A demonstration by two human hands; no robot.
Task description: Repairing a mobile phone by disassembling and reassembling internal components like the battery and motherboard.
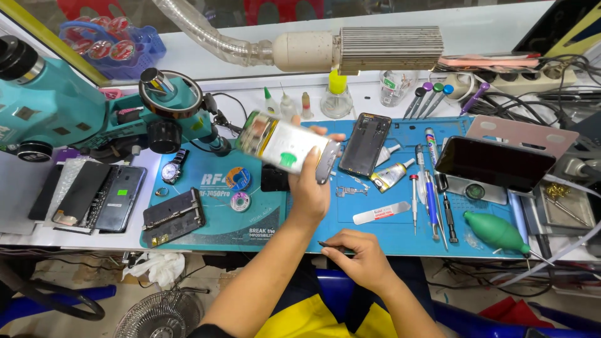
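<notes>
My left hand (308, 191) grips an opened phone (285, 147) by its lower end and holds it tilted above the blue work mat (375, 235). Its white inner side with a green patch faces the camera. My right hand (358, 260) rests at the mat's front edge, fingers pinched on a thin dark tool (328, 245) that points left. A black phone back cover (365, 144) lies on the mat just right of the raised phone.
A teal microscope (56, 106) stands at the left, with a wristwatch (172, 169) and dismantled phones (100, 197) below it. Screwdrivers (432, 188), a glue tube (389, 175), a white pry tool (380, 213) and a green blower (498, 231) lie to the right. A dark phone (494, 164) rests on a stand. A lamp head (375, 49) hangs overhead.
</notes>
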